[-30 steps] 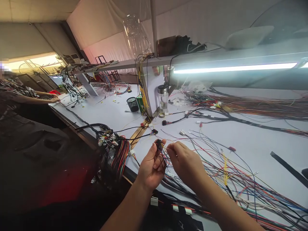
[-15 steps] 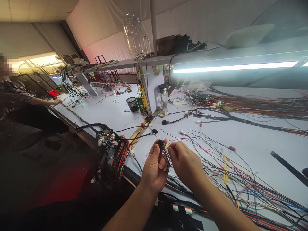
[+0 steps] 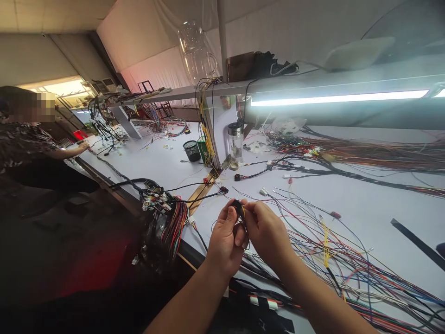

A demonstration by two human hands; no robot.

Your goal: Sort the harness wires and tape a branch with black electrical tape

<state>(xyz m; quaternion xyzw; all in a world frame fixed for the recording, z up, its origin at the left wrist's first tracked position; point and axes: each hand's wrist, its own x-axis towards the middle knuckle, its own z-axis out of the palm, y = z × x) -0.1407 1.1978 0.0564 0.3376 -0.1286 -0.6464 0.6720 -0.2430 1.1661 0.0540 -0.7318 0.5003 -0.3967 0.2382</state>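
— What has changed at the desk [image 3: 365, 208] in the last second?

— The two hands are closing in on each other: the right hand [image 3: 266, 232], a short gap away a second ago, is now meeting the left hand [image 3: 224, 239] around the small black connector [image 3: 238, 205]. A person at the far end of the desk [image 3: 24, 139] is leaning further into view.

— How are the fingers sitting?

— The left thumb and forefinger are pinching the connector from its left side; the right fingertips are pressing against it from the right, pinching it and the thin wires [image 3: 244, 227] trailing below it. Whether they grip one wire only, nobody can tell from here.

— And around them?

— Just right of the fingers, loose coloured wires [image 3: 347, 260] are fanning across the white surface. To their left, a thick bundled harness [image 3: 167, 218] is hanging over the desk edge. Beyond the fingertips, well apart, a clear bottle [image 3: 236, 144] is standing beside a black mesh cup [image 3: 191, 150], under a lit tube lamp [image 3: 340, 98].
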